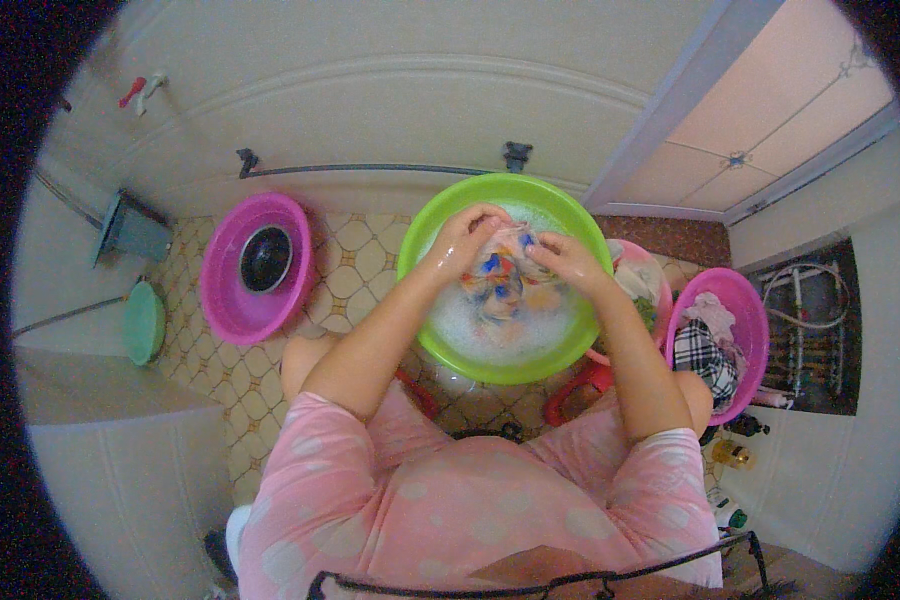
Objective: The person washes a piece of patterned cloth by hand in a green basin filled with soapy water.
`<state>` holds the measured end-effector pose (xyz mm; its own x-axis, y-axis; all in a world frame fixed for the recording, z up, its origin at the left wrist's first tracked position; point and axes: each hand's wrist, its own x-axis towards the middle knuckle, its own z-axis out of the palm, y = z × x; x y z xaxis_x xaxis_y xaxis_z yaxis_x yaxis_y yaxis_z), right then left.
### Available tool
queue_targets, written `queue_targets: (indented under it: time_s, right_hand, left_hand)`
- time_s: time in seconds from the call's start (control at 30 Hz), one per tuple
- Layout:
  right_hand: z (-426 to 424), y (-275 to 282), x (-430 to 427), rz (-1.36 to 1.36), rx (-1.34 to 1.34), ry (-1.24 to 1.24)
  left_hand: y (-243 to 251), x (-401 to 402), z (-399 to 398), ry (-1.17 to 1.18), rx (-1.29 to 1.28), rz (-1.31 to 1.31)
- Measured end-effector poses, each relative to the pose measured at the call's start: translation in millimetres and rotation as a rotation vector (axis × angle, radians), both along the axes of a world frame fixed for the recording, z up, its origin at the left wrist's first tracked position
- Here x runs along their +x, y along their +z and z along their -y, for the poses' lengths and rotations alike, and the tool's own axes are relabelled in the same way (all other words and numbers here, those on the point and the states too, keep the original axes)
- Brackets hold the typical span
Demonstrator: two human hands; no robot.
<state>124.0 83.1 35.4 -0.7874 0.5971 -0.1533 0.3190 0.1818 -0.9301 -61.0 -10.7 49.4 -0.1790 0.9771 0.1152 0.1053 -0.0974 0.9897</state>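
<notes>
Before me on the floor stands a green plastic basin (504,373) of sudsy water (469,330). A wet, multicoloured cloth (504,276) with blue, red and orange patches lies partly under the foam. My left hand (469,236) grips the cloth's upper left part, its fingers curled over the fabric. On the other side my right hand (568,259) pinches the cloth near a blue patch. Both hands are wet and above the water, inside the basin's rim. The cloth's lower part is hidden by suds.
At left is a pink basin (216,300) holding a dark round bowl (265,259). To the right, a pink basin (757,352) holds a black-and-white plaid cloth (705,360). Another container of laundry (630,277) sits partly behind my right arm. A metal rail (375,169) runs along the wall.
</notes>
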Motion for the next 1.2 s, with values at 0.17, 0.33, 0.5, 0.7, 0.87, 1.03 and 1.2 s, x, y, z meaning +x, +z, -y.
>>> queue_targets:
  time_s: [0.17, 0.33, 0.5, 0.7, 0.87, 1.03, 1.2]
  right_hand:
    - [4, 6, -1, 0.052, -0.049, -0.097]
    - [11, 27, -5, 0.045, 0.154, -0.129]
    - [19, 34, -10, 0.058, 0.42, -0.079]
    - [21, 16, -7, 0.144, 0.564, -0.009]
    - [4, 7, 0, 0.051, -0.028, -0.067]
    - [-10, 2, 0, -0.147, -0.158, -0.152]
    - [-3, -40, -3, -0.207, 0.44, -0.176]
  left_hand:
    - [8, -6, 5, -0.055, -0.122, -0.124]
    - [-2, -9, 3, -0.092, 0.039, -0.309]
    - [4, -5, 4, -0.1, -0.022, -0.321]
    - [7, -7, 1, 0.133, 0.24, -0.317]
    - [-3, -28, -3, 0.179, 0.209, -0.126]
    - [-9, -18, -1, 0.253, -0.045, -0.181]
    - [-84, -17, -7, 0.102, -0.095, -0.028]
